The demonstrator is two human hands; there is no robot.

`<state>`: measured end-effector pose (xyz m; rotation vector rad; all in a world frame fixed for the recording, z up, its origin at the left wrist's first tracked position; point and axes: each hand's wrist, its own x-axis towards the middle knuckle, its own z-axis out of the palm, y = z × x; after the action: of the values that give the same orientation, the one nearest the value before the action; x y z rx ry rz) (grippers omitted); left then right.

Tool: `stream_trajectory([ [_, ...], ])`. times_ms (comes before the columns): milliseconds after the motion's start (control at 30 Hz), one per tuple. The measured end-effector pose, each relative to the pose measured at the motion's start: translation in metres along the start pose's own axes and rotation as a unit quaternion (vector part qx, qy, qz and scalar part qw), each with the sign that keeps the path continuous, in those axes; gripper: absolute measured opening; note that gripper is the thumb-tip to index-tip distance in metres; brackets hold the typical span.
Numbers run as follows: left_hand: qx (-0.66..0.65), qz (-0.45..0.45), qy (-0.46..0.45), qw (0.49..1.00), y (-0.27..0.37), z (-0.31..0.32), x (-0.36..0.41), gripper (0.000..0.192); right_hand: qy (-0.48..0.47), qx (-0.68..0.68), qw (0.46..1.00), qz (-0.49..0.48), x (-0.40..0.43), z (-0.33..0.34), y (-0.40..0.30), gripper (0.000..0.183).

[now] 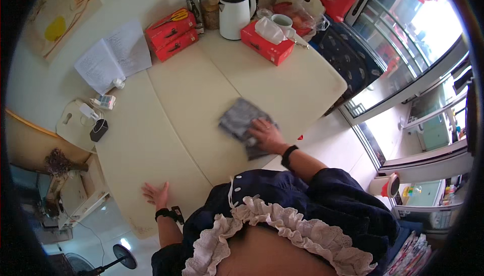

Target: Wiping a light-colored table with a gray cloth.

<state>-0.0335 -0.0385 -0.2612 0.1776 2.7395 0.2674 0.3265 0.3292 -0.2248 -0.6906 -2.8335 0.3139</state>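
A folded grey cloth (242, 119) lies on the cream tabletop (181, 113), slightly blurred, near the table's right front edge. Pressed on its right part is my right hand (266, 136), holding it against the surface, a dark band around the wrist. The cloth's underside is hidden. At the left, my left hand (157, 194) rests near the table's front edge with its fingers apart and nothing in them. A dark wristband with a small device (170, 214) is on that wrist.
Stacked red boxes (172, 34) with yellow-handled scissors (177, 16), a white kettle (235, 15), a red tissue box (266, 43) and a mug (282, 20) line the back. An open booklet (113, 56) leans on the wall. Chargers (99, 124) lie left; a sliding door (397, 45) stands right.
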Motion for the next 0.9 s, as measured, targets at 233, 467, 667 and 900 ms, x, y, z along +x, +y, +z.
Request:
stream_trajectory([
  [233,0.019,0.0,0.009,1.0,-0.006,0.004,0.007,0.115,0.003,-0.046,0.973,0.225,-0.023,-0.041,0.108,0.08],
  [467,0.0,-0.013,-0.019,1.0,-0.002,-0.002,0.003,0.115,-0.108,-0.05,0.921,0.37,0.054,-0.031,0.15,0.084],
  [667,0.003,-0.024,-0.041,0.999,-0.014,0.004,0.01,0.119,-0.122,-0.012,0.911,0.394,0.163,-0.001,0.135,0.088],
  [900,0.004,-0.023,-0.055,0.998,-0.008,0.005,0.008,0.124,-0.174,-0.048,0.945,0.273,0.273,0.033,0.042,0.088],
])
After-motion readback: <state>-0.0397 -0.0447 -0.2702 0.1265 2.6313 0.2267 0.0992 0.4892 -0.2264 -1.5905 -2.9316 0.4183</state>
